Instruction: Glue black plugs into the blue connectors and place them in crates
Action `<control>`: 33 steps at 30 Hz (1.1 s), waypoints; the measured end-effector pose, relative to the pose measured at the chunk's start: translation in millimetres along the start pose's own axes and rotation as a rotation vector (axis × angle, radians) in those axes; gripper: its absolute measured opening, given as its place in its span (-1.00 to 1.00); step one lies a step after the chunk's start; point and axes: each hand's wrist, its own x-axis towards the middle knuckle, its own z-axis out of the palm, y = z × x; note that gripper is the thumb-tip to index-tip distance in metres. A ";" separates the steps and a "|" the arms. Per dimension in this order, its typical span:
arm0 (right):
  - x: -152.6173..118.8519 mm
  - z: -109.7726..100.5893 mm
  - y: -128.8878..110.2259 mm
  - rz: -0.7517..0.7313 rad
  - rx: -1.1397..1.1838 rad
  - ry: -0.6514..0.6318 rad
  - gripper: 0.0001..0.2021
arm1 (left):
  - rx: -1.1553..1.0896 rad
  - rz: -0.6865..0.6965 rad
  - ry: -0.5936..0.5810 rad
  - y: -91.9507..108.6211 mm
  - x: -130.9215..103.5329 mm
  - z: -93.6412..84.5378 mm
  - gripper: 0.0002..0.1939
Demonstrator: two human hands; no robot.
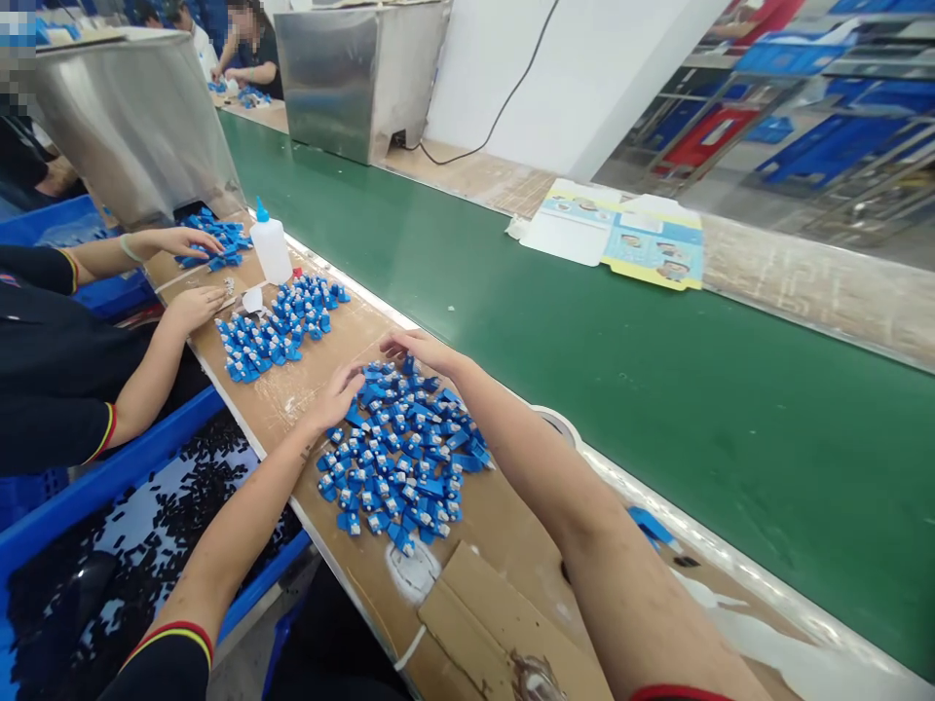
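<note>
A spread of small blue plastic parts with white tips [394, 458] lies on the brown work board in front of me. At its far left edge rests my left hand [337, 397], fingers stretched along the parts and nothing visibly gripped. My right hand [418, 349] reaches across to the far end of the same spread, its fingers loosely bent and apart, just above or touching the outermost parts; contact is hard to tell. Beyond my hands stands a second cluster of similar blue parts [278, 326], beside a white squeeze bottle [270, 248] with a blue nozzle.
To the left, a co-worker's hands [194, 307] are near more blue parts [219, 243]. A blue bin [241, 613] of small black pieces sits below the board. A green conveyor belt [584, 370] runs along the right. Cardboard [504, 623] and a tape roll [559, 425] lie nearby.
</note>
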 end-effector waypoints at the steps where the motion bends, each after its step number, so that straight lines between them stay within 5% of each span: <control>1: -2.2 -2.8 0.7 0.007 -0.015 0.017 -0.33 | 0.002 -0.002 0.001 -0.5 3.3 1.3 -0.53; 13: -48.3 -24.8 10.9 0.081 -0.260 0.111 -0.41 | 0.045 0.055 -0.067 5.2 28.1 15.7 -0.57; 25: -61.9 -13.4 14.3 0.042 -0.427 0.166 -0.69 | 0.020 0.031 0.077 5.2 27.2 32.4 -0.66; 33: -65.1 -11.9 10.0 0.123 -0.496 0.237 -0.76 | 0.004 0.010 0.044 7.8 30.4 37.0 -0.65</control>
